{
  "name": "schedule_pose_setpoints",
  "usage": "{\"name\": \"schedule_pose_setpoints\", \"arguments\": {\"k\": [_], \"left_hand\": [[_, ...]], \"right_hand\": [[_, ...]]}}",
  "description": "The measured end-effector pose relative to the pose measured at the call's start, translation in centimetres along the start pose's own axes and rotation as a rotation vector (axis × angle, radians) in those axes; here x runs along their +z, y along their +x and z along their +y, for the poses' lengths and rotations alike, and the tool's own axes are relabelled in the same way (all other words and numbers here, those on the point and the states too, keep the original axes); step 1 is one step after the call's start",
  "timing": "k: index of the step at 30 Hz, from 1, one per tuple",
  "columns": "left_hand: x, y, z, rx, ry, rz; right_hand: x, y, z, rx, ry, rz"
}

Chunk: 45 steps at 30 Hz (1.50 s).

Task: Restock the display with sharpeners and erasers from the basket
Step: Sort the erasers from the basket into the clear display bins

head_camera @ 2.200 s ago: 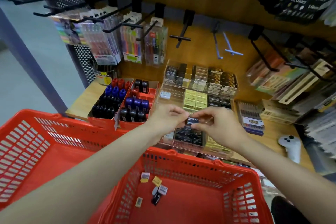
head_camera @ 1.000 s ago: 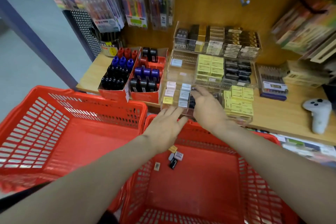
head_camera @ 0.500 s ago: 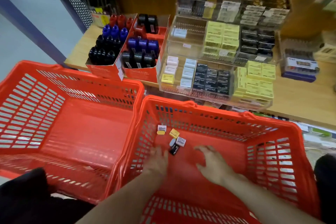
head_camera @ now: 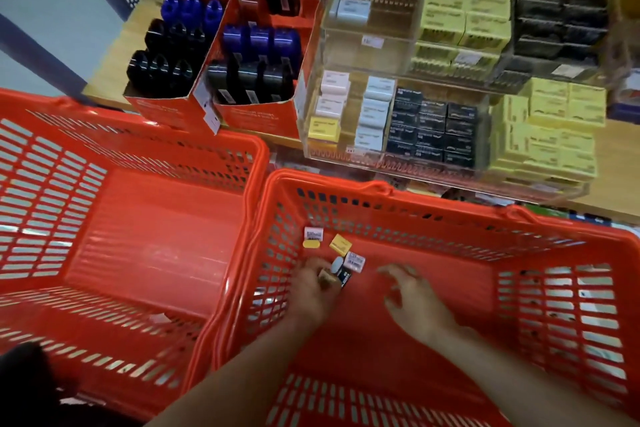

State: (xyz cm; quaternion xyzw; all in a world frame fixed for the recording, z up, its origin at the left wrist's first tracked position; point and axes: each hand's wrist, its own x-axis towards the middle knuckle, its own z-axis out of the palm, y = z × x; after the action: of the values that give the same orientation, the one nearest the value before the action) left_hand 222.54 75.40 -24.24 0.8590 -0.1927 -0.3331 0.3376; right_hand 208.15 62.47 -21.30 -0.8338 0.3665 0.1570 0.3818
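The right red basket (head_camera: 450, 218) holds several small erasers and sharpeners near its far left corner: a white and yellow piece (head_camera: 313, 237), a yellow eraser (head_camera: 340, 244), a white one (head_camera: 355, 262) and a black one (head_camera: 345, 278). My left hand (head_camera: 313, 291) is down among them, its fingertips curled on a small tan piece (head_camera: 325, 277). My right hand (head_camera: 414, 302) hovers over the basket floor to the right, fingers spread, holding nothing. Beyond the basket stands the clear tiered display (head_camera: 398, 163), with rows of white, black and yellow boxes.
A second red basket (head_camera: 138, 218) sits to the left with nothing visible in it. Two red cartons of black, blue and red bottles (head_camera: 221, 59) stand on the wooden shelf left of the display. A dark shape fills the lower left corner.
Both hands left the display and dropped into the right basket. My left hand has reached the small pieces and closed on one; the view tilted further down.
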Motion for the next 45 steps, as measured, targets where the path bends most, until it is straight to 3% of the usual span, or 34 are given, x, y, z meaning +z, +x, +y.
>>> {"name": "schedule_pose_setpoints", "arguments": {"k": [3, 7, 9, 13, 15, 17, 25, 31, 36, 39, 43, 45], "left_hand": [[-0.3, -1.0, 1.4, -0.261, -0.516, -0.012], [-0.1, -1.4, 0.8, -0.450, -0.796, -0.074], [-0.3, -1.8, 0.9, -0.487, -0.894, -0.104], [-0.8, -2.0, 1.3, -0.480, -0.834, -0.121], [-0.8, -1.5, 1.0, -0.516, -0.825, -0.104], [-0.7, -1.1, 1.0, -0.595, -0.842, -0.088], [-1.1, -2.1, 1.8, -0.744, -0.936, -0.118], [-2.5, -1.8, 2.3, -0.740, -0.904, -0.132], [-3.3, -1.8, 3.9, -0.761, -1.016, -0.254], [-4.2, -2.5, 5.5, -0.793, -1.159, -0.347], [-5.2, -3.6, 6.9, -0.776, -1.285, -0.404], [-5.4, -3.8, 6.9, -0.808, -1.316, -0.352]], "right_hand": [[0.4, 1.0, -1.0, -0.115, -0.057, -0.007], [2.4, 3.6, -3.5, -0.220, -0.263, -0.018], [4.2, 4.8, -4.2, -0.197, -0.195, 0.011], [6.8, 5.5, -3.3, -0.137, -0.148, 0.113], [6.6, 4.9, -2.6, -0.227, -0.132, 0.194], [5.8, 4.1, -1.2, -0.298, -0.138, 0.171], [4.2, 4.4, -0.7, -0.162, -0.138, 0.118], [2.7, 2.9, -2.5, -0.200, 0.204, 0.200], [-0.4, -0.6, -6.1, -0.325, 0.396, -0.015], [-1.4, -1.3, -7.4, -0.367, 0.334, -0.076], [-3.2, -2.6, -8.3, -0.372, 0.316, -0.012], [-4.3, -3.0, -8.2, -0.410, 0.222, 0.098]]}}
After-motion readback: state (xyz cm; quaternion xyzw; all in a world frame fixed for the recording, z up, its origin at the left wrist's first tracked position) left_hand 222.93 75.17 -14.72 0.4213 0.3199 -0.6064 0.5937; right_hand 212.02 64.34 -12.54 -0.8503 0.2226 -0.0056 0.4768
